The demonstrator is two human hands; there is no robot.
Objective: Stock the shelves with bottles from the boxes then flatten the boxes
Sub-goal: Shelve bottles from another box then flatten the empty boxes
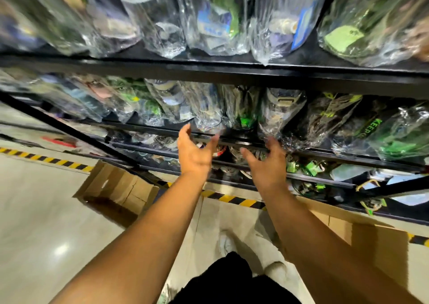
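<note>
Bottles wrapped in clear plastic (206, 108) stand in rows on the black metal shelves (209, 73), more on the shelf above (216, 22). My left hand (193, 151) and my right hand (267, 162) reach out in front of the middle shelf's edge, palms facing each other, fingers spread and loosely bent, holding nothing. The right fingertips are close to a wrapped bottle (276, 115) at the shelf front. An open cardboard box (116, 187) lies on the floor to the left, below the shelves. A second cardboard box (376, 245) sits at the right under my right forearm.
Lower shelves (301, 171) hold more small wrapped goods with green parts. Yellow-and-black hazard tape (44, 158) runs along the shiny floor by the rack. My legs and white shoes (228, 243) stand between the two boxes.
</note>
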